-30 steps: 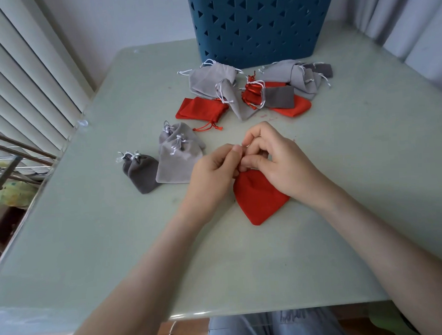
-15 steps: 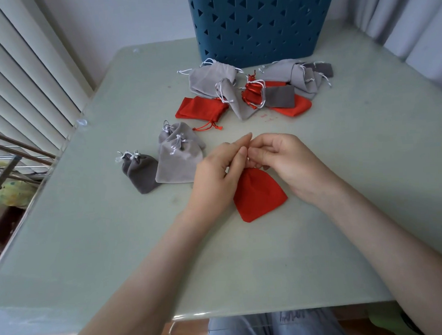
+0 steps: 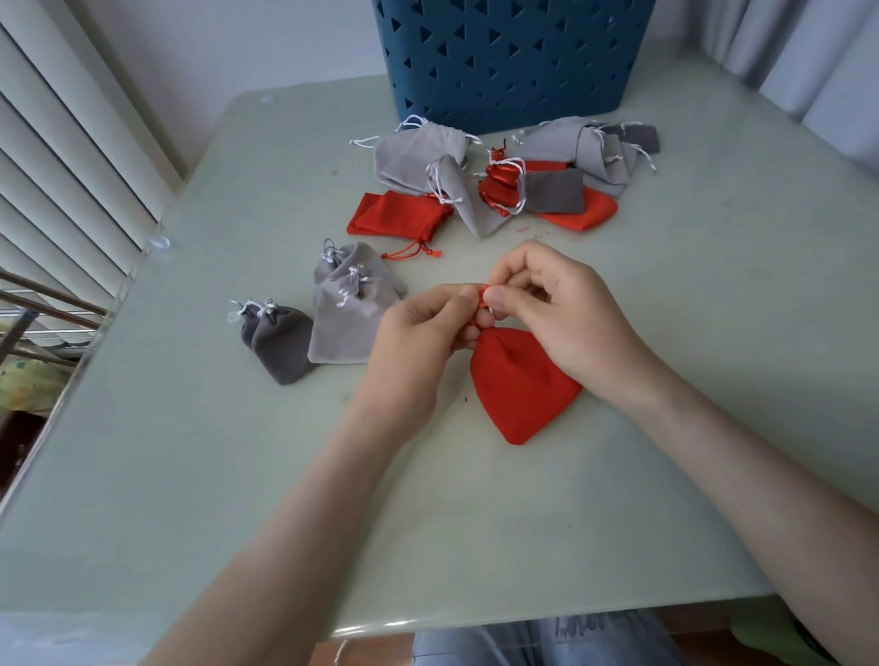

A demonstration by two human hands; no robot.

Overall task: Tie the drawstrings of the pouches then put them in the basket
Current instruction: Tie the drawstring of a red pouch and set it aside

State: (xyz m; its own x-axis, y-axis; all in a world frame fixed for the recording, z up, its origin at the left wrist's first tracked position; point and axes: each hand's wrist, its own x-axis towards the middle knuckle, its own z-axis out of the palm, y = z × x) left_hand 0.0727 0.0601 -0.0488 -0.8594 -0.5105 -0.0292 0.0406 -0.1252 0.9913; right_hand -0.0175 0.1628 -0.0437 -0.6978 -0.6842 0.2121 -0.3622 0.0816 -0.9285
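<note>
Left hand (image 3: 417, 344) and right hand (image 3: 569, 321) bare, forearms (image 3: 285, 534) bare too. Faded blue jeans (image 3: 546, 655) on the legs, cloth wrinkled.

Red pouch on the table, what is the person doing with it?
A person is tying the drawstring of the red pouch, which lies on the table. The left hand and right hand both pinch it at the neck. Cinched grey pouches lie to the left, and a loose pile waits before the basket.
</note>
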